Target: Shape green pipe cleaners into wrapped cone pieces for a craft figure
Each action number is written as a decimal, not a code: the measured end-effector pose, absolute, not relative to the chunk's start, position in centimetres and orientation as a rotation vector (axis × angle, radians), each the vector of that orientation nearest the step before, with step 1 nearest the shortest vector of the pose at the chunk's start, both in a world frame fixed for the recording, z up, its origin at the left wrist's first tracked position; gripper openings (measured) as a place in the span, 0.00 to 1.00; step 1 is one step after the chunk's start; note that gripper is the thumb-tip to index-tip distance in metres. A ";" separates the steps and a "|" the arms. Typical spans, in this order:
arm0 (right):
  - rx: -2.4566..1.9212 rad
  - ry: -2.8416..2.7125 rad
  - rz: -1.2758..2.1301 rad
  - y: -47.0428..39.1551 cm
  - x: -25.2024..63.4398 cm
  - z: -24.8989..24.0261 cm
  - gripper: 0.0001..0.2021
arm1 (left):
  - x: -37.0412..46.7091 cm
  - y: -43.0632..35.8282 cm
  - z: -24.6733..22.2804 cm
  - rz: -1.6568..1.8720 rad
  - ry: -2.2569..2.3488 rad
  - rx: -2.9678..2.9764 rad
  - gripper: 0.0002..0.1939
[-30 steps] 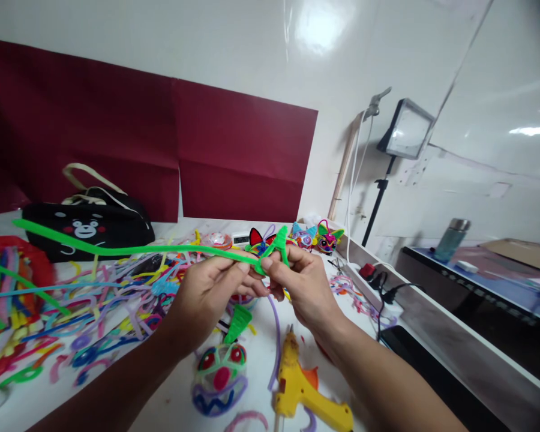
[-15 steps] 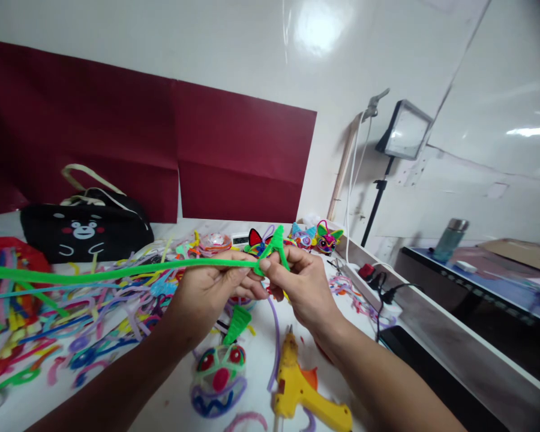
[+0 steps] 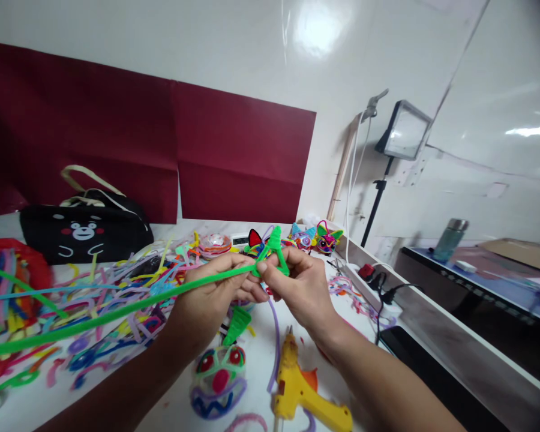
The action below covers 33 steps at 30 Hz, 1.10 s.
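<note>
Both hands meet over the table around a bright green pipe cleaner (image 3: 130, 307), bent at one end into a small triangular frame with a filled tip. My right hand (image 3: 303, 285) pinches this bent end between thumb and fingers. Close against it, my left hand (image 3: 211, 288) has its fingers curled at the same spot, with the long free tail running over it to the left edge. Below the hands lies a finished green triangle (image 3: 237, 325). Nearer me rests a clown-like face (image 3: 219, 381) made of pipe cleaners, with red eyes and nose.
A yellow hot glue gun (image 3: 292, 384) lies right of the face. Loose coloured pipe cleaners (image 3: 99, 324) cover the left side. Behind stand a black bag (image 3: 85, 231) and finished animal faces (image 3: 327, 239). A power strip (image 3: 387, 303) and dark phone-like slab (image 3: 432, 372) lie right.
The pipe cleaner's long tail has swung downward at the left, toward me. Its bent green end has shifted slightly left, with both hands still at it.
</note>
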State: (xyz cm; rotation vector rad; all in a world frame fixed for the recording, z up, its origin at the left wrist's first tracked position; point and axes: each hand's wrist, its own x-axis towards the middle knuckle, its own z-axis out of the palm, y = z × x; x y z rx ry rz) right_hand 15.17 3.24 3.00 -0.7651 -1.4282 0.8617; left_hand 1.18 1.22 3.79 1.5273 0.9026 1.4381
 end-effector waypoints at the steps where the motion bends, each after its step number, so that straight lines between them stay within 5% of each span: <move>1: -0.772 -1.430 0.834 3.3 15.1 2.9 0.09 | 1.3 1.3 3.7 1.445 0.909 1.503 0.04; 33: -0.758 -1.358 0.874 3.3 14.5 2.8 0.08 | 1.9 2.3 2.6 1.436 0.802 1.345 0.07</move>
